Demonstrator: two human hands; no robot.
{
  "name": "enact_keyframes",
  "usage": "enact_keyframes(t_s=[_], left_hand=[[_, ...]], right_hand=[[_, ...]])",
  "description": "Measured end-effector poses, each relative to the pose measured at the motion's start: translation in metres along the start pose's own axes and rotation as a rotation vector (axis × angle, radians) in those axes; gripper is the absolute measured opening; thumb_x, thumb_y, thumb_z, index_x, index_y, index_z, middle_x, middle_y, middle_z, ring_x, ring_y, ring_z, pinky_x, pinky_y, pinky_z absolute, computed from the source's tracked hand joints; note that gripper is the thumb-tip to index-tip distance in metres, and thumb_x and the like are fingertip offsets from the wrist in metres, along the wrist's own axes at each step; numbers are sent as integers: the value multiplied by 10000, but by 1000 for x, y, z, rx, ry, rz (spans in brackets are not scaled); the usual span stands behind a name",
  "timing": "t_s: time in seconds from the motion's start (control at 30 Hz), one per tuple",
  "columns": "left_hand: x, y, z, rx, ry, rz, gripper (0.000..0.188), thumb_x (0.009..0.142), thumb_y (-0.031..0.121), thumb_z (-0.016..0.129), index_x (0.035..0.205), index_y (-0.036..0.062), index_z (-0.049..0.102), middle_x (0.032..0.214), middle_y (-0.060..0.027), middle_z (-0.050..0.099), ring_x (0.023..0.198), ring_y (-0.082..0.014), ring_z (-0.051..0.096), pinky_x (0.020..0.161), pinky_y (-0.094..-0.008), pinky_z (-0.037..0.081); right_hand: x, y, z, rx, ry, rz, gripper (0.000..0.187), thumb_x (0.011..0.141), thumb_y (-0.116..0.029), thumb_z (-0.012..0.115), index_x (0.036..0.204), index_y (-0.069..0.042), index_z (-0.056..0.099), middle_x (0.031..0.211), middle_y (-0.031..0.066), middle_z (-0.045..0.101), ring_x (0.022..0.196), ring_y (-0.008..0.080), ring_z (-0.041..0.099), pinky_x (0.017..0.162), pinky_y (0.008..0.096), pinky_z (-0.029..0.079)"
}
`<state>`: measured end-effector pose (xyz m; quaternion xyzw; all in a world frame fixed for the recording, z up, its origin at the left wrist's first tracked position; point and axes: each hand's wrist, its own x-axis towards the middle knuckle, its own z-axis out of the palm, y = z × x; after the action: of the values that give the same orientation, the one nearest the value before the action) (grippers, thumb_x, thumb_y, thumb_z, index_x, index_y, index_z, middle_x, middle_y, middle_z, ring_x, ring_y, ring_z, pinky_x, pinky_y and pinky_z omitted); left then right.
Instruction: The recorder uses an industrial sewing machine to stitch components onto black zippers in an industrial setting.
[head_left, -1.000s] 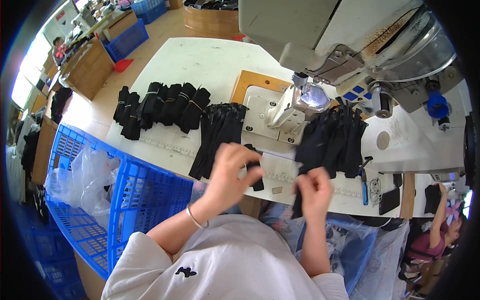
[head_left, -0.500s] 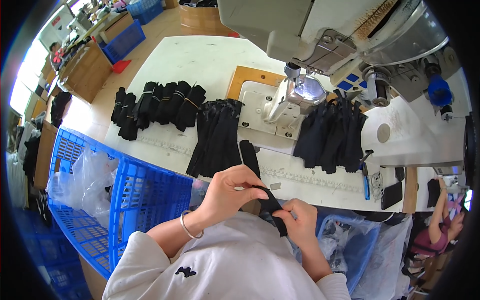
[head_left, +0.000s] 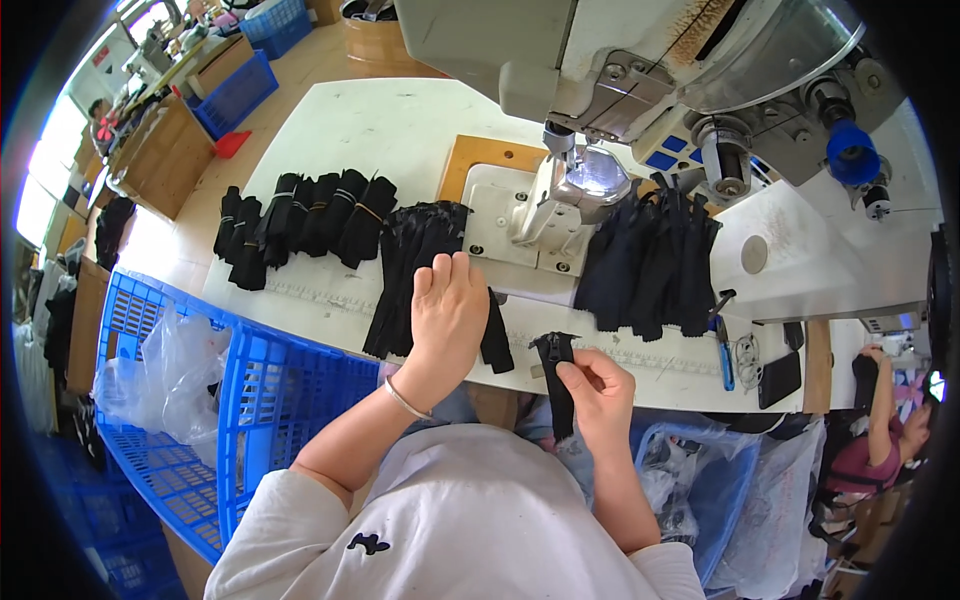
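Note:
My right hand (head_left: 600, 395) pinches a short black zipper (head_left: 560, 395) between thumb and fingers, just off the table's front edge. The zipper hangs down, and its slider shows near the top. My left hand (head_left: 450, 310) is over the table with its back up and fingers curled. What those fingers hold, if anything, is hidden. It covers part of a pile of loose black strips (head_left: 395, 290). Beside it, a single black strip (head_left: 497, 345) reaches the table's front edge.
Tied black bundles (head_left: 320, 215) lie at the left. A sewing machine (head_left: 570, 190) stands ahead, with more black strips (head_left: 650, 265) to its right. Blue-handled snips (head_left: 724, 355) and a black phone (head_left: 780, 380) are at the right. A blue crate (head_left: 290, 370) stands lower left.
My left hand has let go of the zipper and moved up and forward to the black strips. The right hand still holds the zipper and has raised it; its slider end now shows.

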<state>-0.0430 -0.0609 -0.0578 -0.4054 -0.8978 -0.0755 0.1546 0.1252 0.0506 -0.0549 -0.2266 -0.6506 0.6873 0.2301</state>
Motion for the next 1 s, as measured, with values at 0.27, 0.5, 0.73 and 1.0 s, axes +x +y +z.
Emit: enact_keyframes(t_s=[0.27, 0.5, 0.73, 1.0], left_hand=[[4, 2, -1, -337, -35, 36, 231, 707, 146, 715, 855, 75, 553, 929, -75, 513, 934, -234, 471, 778, -359, 340], [2, -6, 4, -108, 30, -25, 307, 662, 203, 752, 881, 96, 565, 902, -54, 475, 917, -233, 443, 783, -359, 328], [11, 0, -3, -358, 86, -2, 224, 681, 123, 753, 792, 69, 566, 801, -65, 538, 785, -209, 522, 714, -337, 381], [12, 9, -37, -1584, -330, -331, 85, 809, -54, 652, 889, -37, 674, 897, -27, 650, 707, -84, 590, 626, -208, 496]], right_hand=[[3, 1, -3, -128, -5, -92, 91, 817, -24, 673, 866, 44, 638, 796, 48, 619, 708, 94, 540, 676, 232, 435], [7, -10, 8, -182, -104, -143, 116, 819, -42, 675, 838, 51, 609, 780, 58, 610, 667, 108, 540, 659, 231, 434], [8, -4, 5, -260, -45, -123, 115, 822, -49, 679, 858, 46, 625, 822, 67, 634, 683, 109, 556, 664, 238, 449], [24, -26, 12, -245, -64, -264, 115, 769, -12, 702, 871, 15, 654, 1116, 120, 602, 671, 98, 572, 624, 234, 471]])
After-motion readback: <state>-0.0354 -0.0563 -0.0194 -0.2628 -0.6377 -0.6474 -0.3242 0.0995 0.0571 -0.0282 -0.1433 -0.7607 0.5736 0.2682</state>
